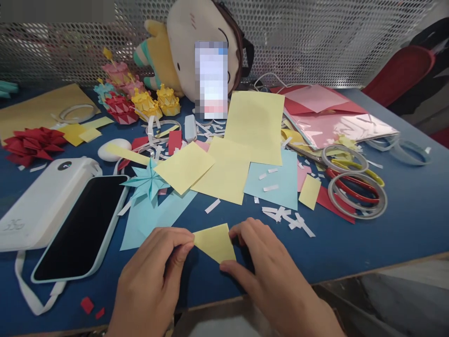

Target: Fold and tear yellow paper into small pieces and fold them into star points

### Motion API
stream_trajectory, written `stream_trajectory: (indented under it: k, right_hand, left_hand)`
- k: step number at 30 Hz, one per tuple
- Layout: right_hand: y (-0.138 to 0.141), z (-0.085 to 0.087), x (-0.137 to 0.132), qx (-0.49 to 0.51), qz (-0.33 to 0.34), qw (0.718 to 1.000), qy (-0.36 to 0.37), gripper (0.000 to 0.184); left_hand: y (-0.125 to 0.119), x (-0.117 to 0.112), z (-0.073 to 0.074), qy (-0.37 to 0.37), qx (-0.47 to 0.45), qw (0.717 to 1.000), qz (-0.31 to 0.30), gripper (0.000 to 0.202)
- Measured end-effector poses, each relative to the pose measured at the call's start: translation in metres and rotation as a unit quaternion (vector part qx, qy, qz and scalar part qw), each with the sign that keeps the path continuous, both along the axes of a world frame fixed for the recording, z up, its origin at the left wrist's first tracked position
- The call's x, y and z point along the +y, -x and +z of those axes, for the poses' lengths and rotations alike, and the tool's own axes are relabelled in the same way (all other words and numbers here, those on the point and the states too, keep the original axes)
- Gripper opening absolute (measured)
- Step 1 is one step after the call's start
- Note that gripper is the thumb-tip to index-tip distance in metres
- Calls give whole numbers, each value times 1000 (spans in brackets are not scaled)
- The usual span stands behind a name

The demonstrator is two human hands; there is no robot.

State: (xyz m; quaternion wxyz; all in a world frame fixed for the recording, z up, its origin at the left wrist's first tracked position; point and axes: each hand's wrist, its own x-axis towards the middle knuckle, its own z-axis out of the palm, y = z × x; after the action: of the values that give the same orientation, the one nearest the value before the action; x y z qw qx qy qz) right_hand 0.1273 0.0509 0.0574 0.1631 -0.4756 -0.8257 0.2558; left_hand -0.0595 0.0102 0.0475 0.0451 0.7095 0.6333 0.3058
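Observation:
A small yellow paper triangle (215, 242) lies folded on the blue table (403, 220) near the front edge. My left hand (154, 276) pinches its left corner between thumb and fingers. My right hand (273, 271) holds its right side, thumb at the lower corner and fingertips at the upper corner. Both hands are closed on the paper.
Behind the hands lie yellow sheets (245, 140), a light blue sheet (277, 180), a blue paper star (149, 182) and white paper scraps. A phone (80, 229) and white power bank (42, 201) sit left. Tape rings (358, 194) and scissors sit right, a plush toy (196, 42) behind.

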Motion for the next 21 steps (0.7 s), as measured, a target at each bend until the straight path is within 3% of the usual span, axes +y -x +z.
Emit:
stream_trajectory:
  k: [4,8,11,16,21]
  right_hand:
    - [0,-3,1,44,19,998,-41,22]
    - [-13,-3,-1,95,47,985,-135,21]
    - [-21,-5,-7,69,40,979,-188,21]
    - [-29,-9,-14,43,18,975,-217,21]
    - [-33,-12,-13,48,-7,969,-241,20]
  left_hand:
    - [5,-5,0,1,24,999,24,12]
    - [3,-9,1,-19,10,999,34,10]
    - [-3,-7,1,-22,2,1000,20,14]
    - [-14,-5,3,-16,-21,1000,3,20]
    - [-24,-4,5,6,-54,997,-60,11]
